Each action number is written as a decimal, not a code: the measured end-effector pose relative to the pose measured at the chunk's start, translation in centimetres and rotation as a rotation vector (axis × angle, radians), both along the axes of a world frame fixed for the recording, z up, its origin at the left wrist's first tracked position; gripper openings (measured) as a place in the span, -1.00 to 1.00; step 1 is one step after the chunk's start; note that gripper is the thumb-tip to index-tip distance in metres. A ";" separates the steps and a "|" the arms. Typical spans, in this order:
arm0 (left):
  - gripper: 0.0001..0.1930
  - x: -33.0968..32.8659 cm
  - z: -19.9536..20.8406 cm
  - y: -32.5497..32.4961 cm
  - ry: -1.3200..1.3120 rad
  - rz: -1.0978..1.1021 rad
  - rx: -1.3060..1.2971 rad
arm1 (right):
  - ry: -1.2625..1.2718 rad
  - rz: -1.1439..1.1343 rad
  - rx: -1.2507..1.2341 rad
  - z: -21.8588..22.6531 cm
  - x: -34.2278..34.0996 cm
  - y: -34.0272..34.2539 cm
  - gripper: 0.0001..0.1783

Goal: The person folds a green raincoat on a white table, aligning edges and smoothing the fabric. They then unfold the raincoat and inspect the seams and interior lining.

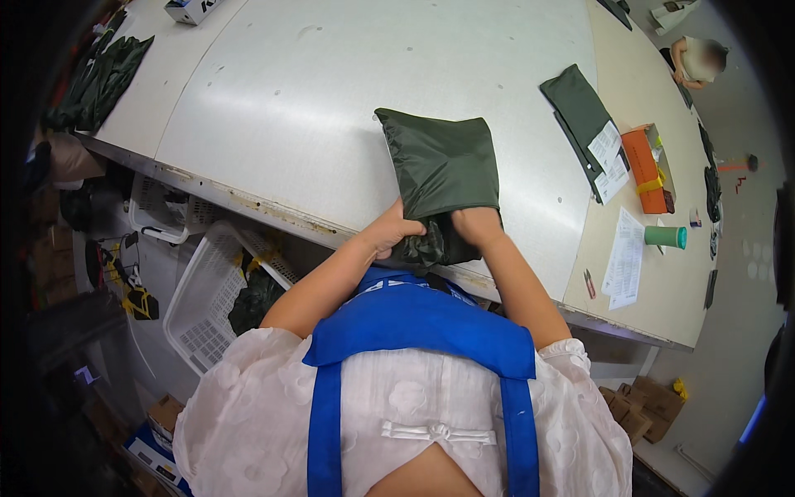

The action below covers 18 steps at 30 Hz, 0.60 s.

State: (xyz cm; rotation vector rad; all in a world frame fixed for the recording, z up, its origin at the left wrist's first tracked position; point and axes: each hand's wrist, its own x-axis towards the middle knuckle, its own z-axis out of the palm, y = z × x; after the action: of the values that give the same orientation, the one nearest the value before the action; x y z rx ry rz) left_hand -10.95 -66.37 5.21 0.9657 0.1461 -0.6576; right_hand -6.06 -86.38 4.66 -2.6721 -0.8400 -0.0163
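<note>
A dark green fabric pouch (447, 161) lies at the near edge of the table, its far part flat and squarish. Its near end is gathered and crumpled, with a dark opening toward me. My left hand (387, 229) grips the left side of that near end, thumb on top of the cloth. At the right side, my right hand (479, 225) reaches into the opening, knuckles up. The pouch hides its fingers, so what they hold inside does not show.
On the table's right lie folded dark green fabric (571, 103), an orange box (650, 170), a green cylinder (665, 237), paper sheets (627, 257) and small snips (590, 284). More dark fabric (103, 79) rests far left. White baskets (199, 306) stand below. Another person (687, 62) is at far right.
</note>
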 end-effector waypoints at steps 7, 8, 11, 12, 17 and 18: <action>-0.13 -0.7 -1.4 0.8 0.108 0.009 -0.048 | 0.136 -0.160 0.125 0.2 -0.6 1.5 -0.50; -0.12 -0.6 -0.7 0.6 0.125 0.013 -0.053 | 0.145 -0.109 0.064 0.0 -1.0 1.9 -0.50; -0.12 -0.5 0.0 0.1 0.121 0.004 0.015 | 0.074 -0.101 -0.006 -0.8 -1.5 2.8 -0.46; -0.12 -0.6 0.1 0.0 0.110 -0.004 0.053 | 0.034 -0.123 -0.011 -1.1 -1.6 2.9 -0.44; -0.12 -2.9 -2.6 0.4 0.120 0.090 0.033 | 0.326 -0.087 0.145 -2.9 1.3 -1.0 -0.38; -0.12 -3.1 -3.2 0.1 0.112 0.105 0.031 | 0.327 -0.152 0.213 -4.9 1.4 -1.4 -0.39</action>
State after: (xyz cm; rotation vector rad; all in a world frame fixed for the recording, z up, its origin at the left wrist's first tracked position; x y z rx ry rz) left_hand -14.02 -66.26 2.01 0.9452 0.3047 -0.6139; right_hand -4.71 -87.74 -0.28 -2.4396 -0.5019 0.2717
